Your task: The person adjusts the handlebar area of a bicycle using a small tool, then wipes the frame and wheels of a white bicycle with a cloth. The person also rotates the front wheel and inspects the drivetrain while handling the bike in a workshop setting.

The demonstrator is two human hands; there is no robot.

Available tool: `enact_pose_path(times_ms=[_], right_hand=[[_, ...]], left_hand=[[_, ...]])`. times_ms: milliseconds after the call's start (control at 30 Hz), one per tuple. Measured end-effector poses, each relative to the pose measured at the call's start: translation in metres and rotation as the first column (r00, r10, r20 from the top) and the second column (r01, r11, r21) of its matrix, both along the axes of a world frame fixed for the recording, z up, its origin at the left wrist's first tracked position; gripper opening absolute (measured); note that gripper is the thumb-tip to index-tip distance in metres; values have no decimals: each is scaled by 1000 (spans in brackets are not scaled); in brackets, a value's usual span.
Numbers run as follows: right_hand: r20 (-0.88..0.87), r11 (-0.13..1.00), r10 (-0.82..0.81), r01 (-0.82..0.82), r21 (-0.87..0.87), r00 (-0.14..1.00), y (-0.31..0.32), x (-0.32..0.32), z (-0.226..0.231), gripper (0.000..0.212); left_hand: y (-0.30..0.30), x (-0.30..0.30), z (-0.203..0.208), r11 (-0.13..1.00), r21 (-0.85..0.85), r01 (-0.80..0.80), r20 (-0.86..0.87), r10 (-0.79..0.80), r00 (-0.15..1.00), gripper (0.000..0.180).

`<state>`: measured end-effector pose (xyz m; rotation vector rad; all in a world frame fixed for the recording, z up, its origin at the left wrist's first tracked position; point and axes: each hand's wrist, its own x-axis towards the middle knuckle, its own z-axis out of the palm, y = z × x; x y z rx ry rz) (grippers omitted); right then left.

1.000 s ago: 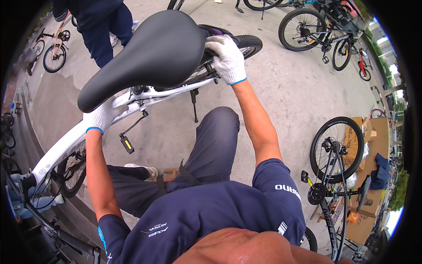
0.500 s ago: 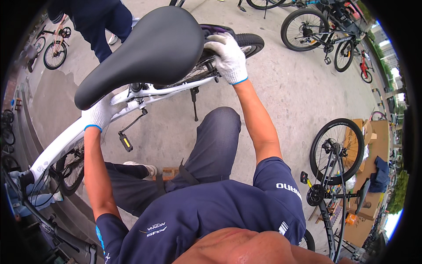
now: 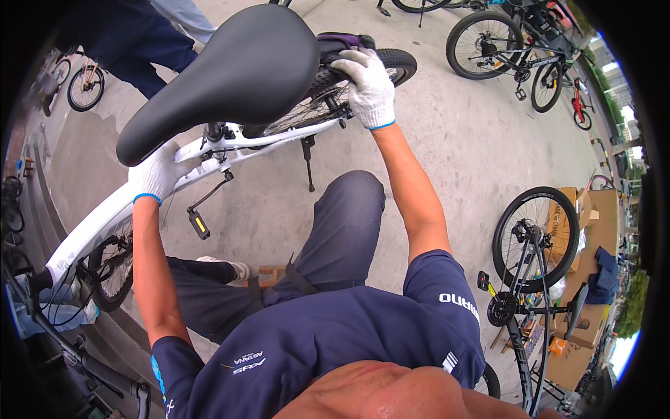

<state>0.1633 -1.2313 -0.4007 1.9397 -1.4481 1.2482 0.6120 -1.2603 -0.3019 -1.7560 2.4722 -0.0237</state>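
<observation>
A white bicycle (image 3: pixel 91 229) stands across in front of me, its black saddle (image 3: pixel 230 73) uppermost. My left hand (image 3: pixel 155 174), in a white knitted glove, is closed round the frame tube just under the saddle's nose; part of its fingers is hidden. At the rear tyre (image 3: pixel 399 66), my gloved right hand (image 3: pixel 370 91) has its fingers curled over a dark cloth with purple on it (image 3: pixel 347 42). The saddle hides part of the rear wheel. Below the frame hang a pedal (image 3: pixel 199 225) and a kickstand (image 3: pixel 308 162).
A person in dark trousers (image 3: pixel 132 42) stands beyond the saddle. On the right, a black bicycle (image 3: pixel 516 279) stands near flattened cardboard (image 3: pixel 593 223). More bicycles (image 3: pixel 488 49) are parked at the far right. Concrete floor (image 3: pixel 447 160) lies between them.
My right hand has shifted slightly right and up at the rear wheel. The saddle has moved a little left. The person beyond has moved left, and light-coloured clothing now shows behind them.
</observation>
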Motion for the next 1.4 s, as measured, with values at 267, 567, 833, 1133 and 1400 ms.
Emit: enact_pose_path(times_ms=[267,567,833,1133,1400], right_hand=[[257,877,-475,431,210,841,-9,-112,20,48],[-111,968,244,-235,84,963,-10,-22,4,46],[441,944,-327,312,108,836,1,-97,-7,46],[387,898,-440,399,186,810,-4,-120,2,45],[-233,927,353,-305,217,906,-8,-31,-4,51]], left_hand=[[-1,4,-5,1000,-7,3,-24,-3,1000,48],[-2,0,-2,1000,-10,23,1,-23,1000,51],[-6,2,-9,1000,-28,8,5,-8,1000,57],[-9,-2,-8,995,-85,50,72,-44,996,57],[-12,-4,-10,996,-80,47,90,-40,995,55]])
